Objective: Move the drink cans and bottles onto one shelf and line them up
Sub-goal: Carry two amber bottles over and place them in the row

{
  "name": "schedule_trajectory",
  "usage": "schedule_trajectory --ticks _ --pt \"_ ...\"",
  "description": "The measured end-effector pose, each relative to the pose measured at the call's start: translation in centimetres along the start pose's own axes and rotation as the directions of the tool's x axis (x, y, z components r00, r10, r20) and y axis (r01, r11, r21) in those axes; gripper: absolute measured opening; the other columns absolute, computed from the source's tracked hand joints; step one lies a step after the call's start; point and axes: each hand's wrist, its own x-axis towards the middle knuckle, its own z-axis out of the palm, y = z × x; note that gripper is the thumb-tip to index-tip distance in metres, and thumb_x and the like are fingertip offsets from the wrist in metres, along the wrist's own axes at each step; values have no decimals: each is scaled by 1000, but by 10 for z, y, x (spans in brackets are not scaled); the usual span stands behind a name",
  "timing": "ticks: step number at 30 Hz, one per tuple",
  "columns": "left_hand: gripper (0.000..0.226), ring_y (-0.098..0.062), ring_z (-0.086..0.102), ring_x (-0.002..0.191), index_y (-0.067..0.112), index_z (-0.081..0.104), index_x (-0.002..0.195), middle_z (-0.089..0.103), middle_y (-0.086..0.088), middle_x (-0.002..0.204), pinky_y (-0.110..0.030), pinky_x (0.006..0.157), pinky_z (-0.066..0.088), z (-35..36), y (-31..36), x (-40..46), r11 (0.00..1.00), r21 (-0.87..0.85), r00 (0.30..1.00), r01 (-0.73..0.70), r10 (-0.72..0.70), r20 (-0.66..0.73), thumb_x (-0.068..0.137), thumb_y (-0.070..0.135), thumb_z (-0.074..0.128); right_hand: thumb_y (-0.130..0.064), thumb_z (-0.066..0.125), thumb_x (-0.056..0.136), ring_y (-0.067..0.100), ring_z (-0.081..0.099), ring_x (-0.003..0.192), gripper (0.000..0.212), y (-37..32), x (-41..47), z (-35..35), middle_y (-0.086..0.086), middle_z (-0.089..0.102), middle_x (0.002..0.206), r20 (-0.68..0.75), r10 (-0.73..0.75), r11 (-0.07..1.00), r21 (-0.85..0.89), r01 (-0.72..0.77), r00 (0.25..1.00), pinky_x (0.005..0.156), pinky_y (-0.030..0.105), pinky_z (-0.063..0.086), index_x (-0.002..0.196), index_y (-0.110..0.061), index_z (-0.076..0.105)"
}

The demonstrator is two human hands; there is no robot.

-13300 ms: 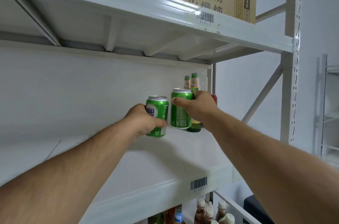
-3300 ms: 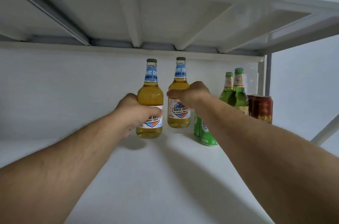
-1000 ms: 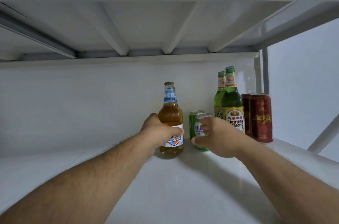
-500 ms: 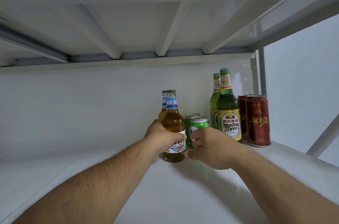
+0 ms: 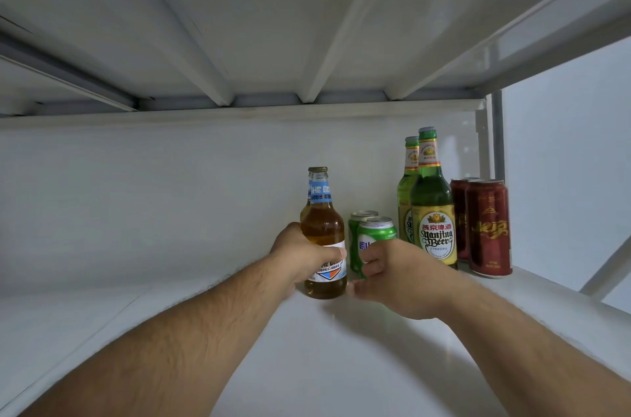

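1. You are facing a white metal shelf (image 5: 307,365) set against a white wall, with the ribbed underside of the upper shelf (image 5: 273,40) overhead.
2. Your left hand (image 5: 302,257) wraps around the lower body of the front amber bottle (image 5: 323,239), thumb across its label; the bottle stands upright on the shelf.
3. A 2nd amber bottle is almost hidden directly behind it.
4. Your right hand (image 5: 396,278) curls around the front green can (image 5: 375,235), fingers on its left side, just beside the amber bottle.
5. A 2nd green can (image 5: 358,222) stands right behind it.
6. Toward the shelf's right end stand 2 green bottles (image 5: 433,211), 1 behind the other.
7. Nearest the right edge are 2 red cans (image 5: 487,228), also front to back.
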Motion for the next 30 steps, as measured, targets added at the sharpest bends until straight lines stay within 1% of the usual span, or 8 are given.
schedule_trajectory --ticks 4,11,13,15,18,22,25,30 --pt "57 -23 78 88 20 72 110 79 -1 100 -46 88 62 -1 -1 0 1000 -2 1000 0 0 1 59 24 97 -40 76 82 17 57 68 24 -1 0 1 -2 65 72 1 0 1000 0 0 1000 66 33 49 76 -22 61" --pt "61 -22 77 91 20 70 112 79 -2 104 -45 89 62 -4 0 -5 1000 21 1000 8 -8 1 58 27 97 -42 76 85 13 68 99 22 -6 -6 1 -4 72 102 -11 8 999 -52 -9 1000 90 36 57 95 -28 64" --pt "69 -19 74 95 16 63 122 75 -1 112 -40 90 60 -10 5 -13 998 53 1000 16 -17 19 62 27 94 -43 75 86 14 67 105 30 -10 -9 2 -4 72 109 -13 10 999 -51 -11 1000 93 36 56 108 -27 65" --pt "76 -14 62 102 12 47 140 64 -2 124 -30 88 51 -19 10 -23 988 152 999 29 -35 35 77 24 87 -43 74 86 12 68 102 25 -14 -12 3 -6 73 106 -10 -9 997 -71 8 1000 92 36 57 106 -30 66" --pt "88 -18 53 126 12 29 157 46 -6 155 -27 95 43 -41 15 -41 903 428 998 -24 -5 65 87 33 77 -40 70 86 9 69 87 16 -27 -16 7 -11 74 95 3 -87 991 -100 87 996 85 37 58 101 -32 69" --pt "92 -25 42 144 21 22 162 35 -3 163 -40 113 42 -80 10 -66 648 754 993 -110 44 108 88 52 67 -44 63 88 16 67 88 21 -59 -23 16 -4 72 98 16 -97 966 -239 98 995 82 38 58 102 -28 64" --pt "88 -25 39 145 24 19 162 33 -1 164 -39 114 40 -108 2 -84 586 800 991 -125 40 125 91 54 61 -50 59 90 20 64 95 39 -87 -26 29 -4 66 108 76 -47 937 -342 71 996 83 36 55 120 -25 55" --pt "78 -23 48 137 24 28 159 44 2 156 -40 109 45 -159 -15 -121 601 798 999 -54 33 42 92 50 60 -54 54 95 25 57 118 65 -144 -23 53 4 57 134 129 -92 876 -462 141 987 98 39 50 147 -18 39"
